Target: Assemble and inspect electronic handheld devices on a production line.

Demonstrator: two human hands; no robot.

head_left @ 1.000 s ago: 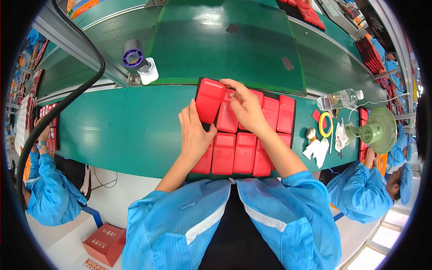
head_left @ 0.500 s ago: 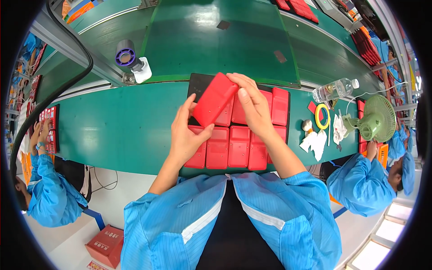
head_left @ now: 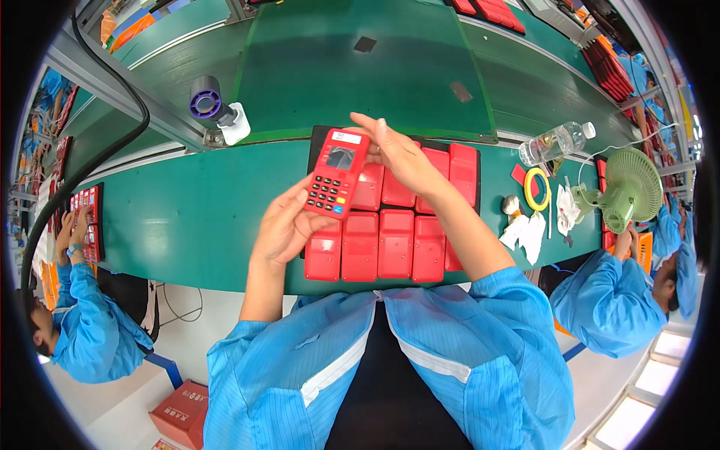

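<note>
A red handheld payment terminal (head_left: pixel 335 174) faces up, tilted, with its small screen, dark keys and a white label at the top. My left hand (head_left: pixel 289 221) grips its lower left part, thumb at the front edge and the other fingers partly hidden behind. At the terminal's upper right edge is my right hand (head_left: pixel 397 154), its fingers stretched out; whether they press on the terminal is hard to see. Beneath both hands, more red terminals (head_left: pixel 396 244) lie back-up in two rows on a black tray (head_left: pixel 320 139). My right forearm covers some of them.
Right of the tray lie a yellow tape roll (head_left: pixel 536 189), white cloths (head_left: pixel 532 236), a brush (head_left: pixel 512 208) and a clear bottle (head_left: pixel 556 144). A green fan (head_left: pixel 626 191) stands beyond. A purple-grey handheld fan (head_left: pixel 206 101) stands back left. Co-workers sit at both sides.
The terminal has turned over, from its plain red back to its screen and keys. My left hand has moved slightly left, and my right hand's fingers have shifted to the terminal's upper right edge.
</note>
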